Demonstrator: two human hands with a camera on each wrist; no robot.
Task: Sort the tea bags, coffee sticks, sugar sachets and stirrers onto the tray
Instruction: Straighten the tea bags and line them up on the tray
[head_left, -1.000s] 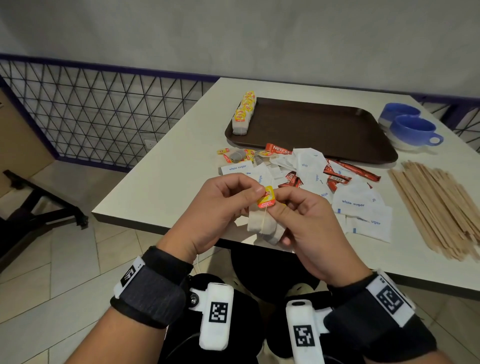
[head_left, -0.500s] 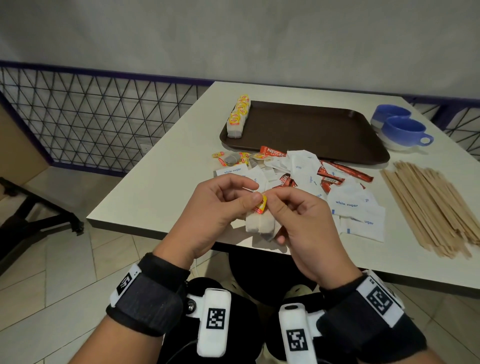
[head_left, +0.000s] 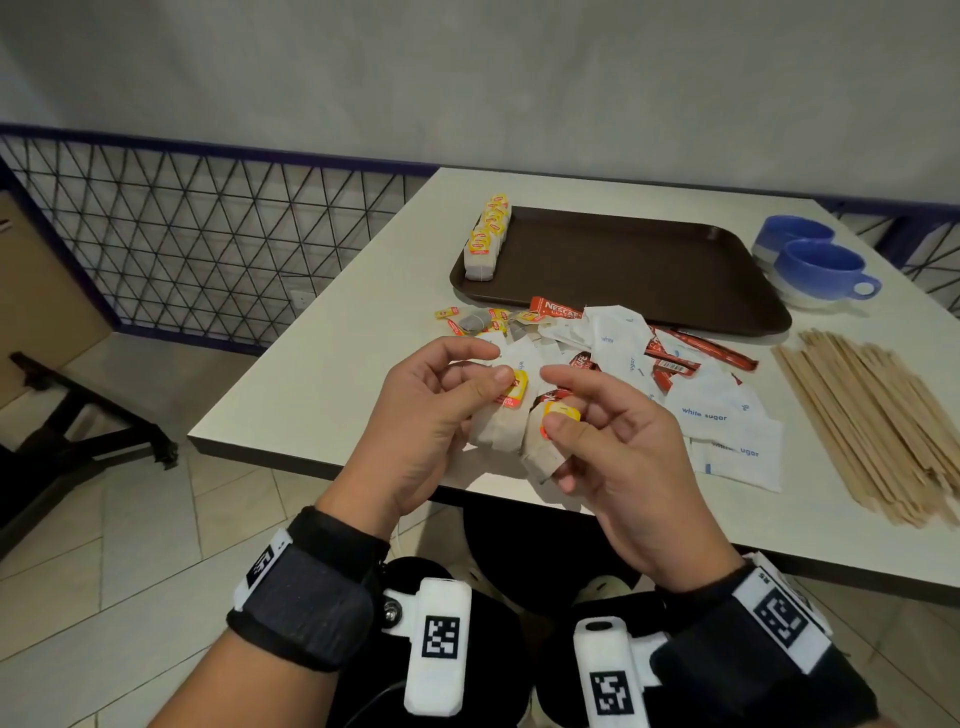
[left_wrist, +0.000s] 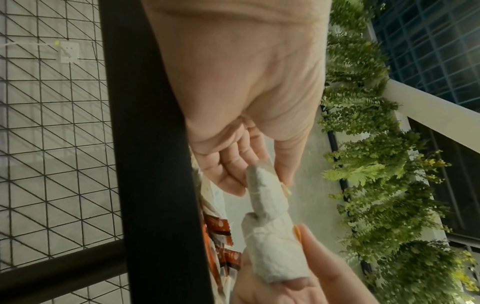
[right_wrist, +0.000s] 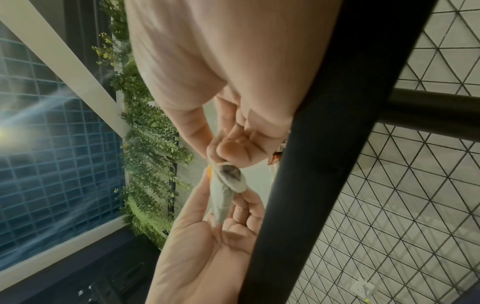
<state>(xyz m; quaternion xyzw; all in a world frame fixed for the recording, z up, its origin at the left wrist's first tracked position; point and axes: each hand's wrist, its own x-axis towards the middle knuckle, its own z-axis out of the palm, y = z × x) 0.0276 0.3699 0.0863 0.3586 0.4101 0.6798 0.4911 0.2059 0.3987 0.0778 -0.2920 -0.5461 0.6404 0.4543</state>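
Note:
Both hands hover over the table's near edge, each with a tea bag. My left hand (head_left: 467, 384) pinches one tea bag (head_left: 496, 434) by its yellow tag (head_left: 514, 389). My right hand (head_left: 558, 415) pinches a second tea bag (head_left: 543, 454), thumb on its yellow tag (head_left: 561, 414). The two bags touch side by side, as the left wrist view shows, left bag (left_wrist: 265, 195) and right bag (left_wrist: 275, 255). A row of tea bags (head_left: 485, 239) lies at the left end of the brown tray (head_left: 649, 270). Sugar sachets (head_left: 722, 415), red coffee sticks (head_left: 696, 353) and loose tea bags (head_left: 480, 322) lie mixed before the tray.
Wooden stirrers (head_left: 878, 426) lie in a pile at the right of the table (head_left: 322, 364). Two blue cups (head_left: 815, 265) stand right of the tray. A black wire fence (head_left: 208, 234) runs behind the table on the left.
The hands have drawn apart: one tag was pinched between both hands, and now each hand holds its own tea bag with its tag showing. The head view has shifted slightly.

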